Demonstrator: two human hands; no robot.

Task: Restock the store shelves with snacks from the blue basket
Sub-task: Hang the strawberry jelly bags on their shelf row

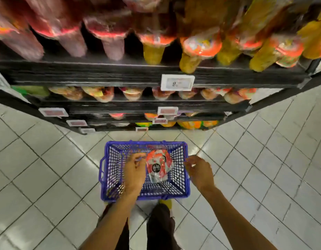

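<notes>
The blue basket (185, 177) stands on the tiled floor in front of the shelves. One red-and-white snack pack (158, 166) with black round labels lies inside it. My left hand (134, 173) hovers over the basket's left half, its loosely curled fingers right beside the pack's left edge; I see no grip on the pack. Over the basket's right rim is my right hand (200, 173), fingers loosely curled and holding nothing. The black store shelves (102, 76) fill the top of the view, packed with blurred red, pink and yellow snack bags (199, 46).
White price tags (177, 82) hang on the shelf edges. Lower shelves hold more orange and yellow packs (100, 93). Pale floor tiles (47, 168) spread to both sides of the basket. My legs and a yellow shoe (166, 203) are just behind it.
</notes>
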